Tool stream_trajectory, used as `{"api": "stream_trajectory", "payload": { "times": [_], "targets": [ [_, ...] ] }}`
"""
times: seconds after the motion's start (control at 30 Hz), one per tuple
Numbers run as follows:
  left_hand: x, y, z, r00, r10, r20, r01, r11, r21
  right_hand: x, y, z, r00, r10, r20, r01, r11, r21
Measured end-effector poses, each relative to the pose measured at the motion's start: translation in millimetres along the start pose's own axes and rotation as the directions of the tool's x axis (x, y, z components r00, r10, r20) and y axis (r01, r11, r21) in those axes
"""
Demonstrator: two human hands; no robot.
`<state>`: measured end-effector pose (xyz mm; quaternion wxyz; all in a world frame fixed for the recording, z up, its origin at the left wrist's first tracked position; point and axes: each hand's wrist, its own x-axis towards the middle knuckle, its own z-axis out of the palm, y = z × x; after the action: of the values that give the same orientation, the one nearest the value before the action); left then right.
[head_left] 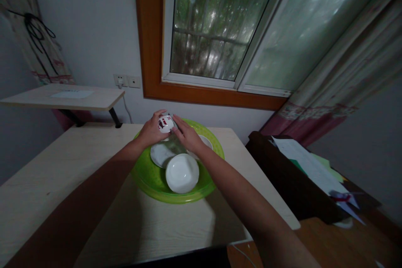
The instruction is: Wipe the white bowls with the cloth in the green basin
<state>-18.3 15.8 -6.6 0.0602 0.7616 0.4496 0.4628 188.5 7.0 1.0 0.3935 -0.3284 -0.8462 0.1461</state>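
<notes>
A green plastic basin sits on the light wooden table. Inside it lie a white bowl, a white plate and another white dish at the right. Over the basin's far side my left hand grips a small white cup with red markings. My right hand touches the same cup from the right, fingers laid against it.
A window with a brown wooden frame is behind the table. A small side table stands at the left by a wall socket. A dark cabinet with papers stands at the right, under a curtain.
</notes>
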Motion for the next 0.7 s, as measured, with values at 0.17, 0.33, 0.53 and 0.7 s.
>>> {"api": "stream_trajectory", "payload": {
  "times": [0.17, 0.33, 0.53, 0.7],
  "targets": [
    [0, 2, -3.3, 0.999, -0.014, -0.031, 0.013, 1.000, -0.018, 0, 15, 0, 0.977, 0.212, -0.022, -0.210, 0.974, 0.083],
    [1, -2, -1.1, 0.999, -0.023, 0.042, 0.025, 0.998, -0.050, -1, 16, 1, 0.983, 0.185, -0.019, -0.183, 0.980, 0.071],
    [-1, -5, 2.8, 0.996, 0.008, 0.087, 0.000, 0.996, -0.087, -4, -2, -1, 0.998, -0.046, 0.042, 0.047, 0.999, -0.017],
    [0, -4, 1.3, 0.997, -0.018, 0.070, 0.024, 0.996, -0.086, -3, -10, 1, 0.988, -0.137, 0.076, 0.139, 0.990, -0.021]
  ]
}}
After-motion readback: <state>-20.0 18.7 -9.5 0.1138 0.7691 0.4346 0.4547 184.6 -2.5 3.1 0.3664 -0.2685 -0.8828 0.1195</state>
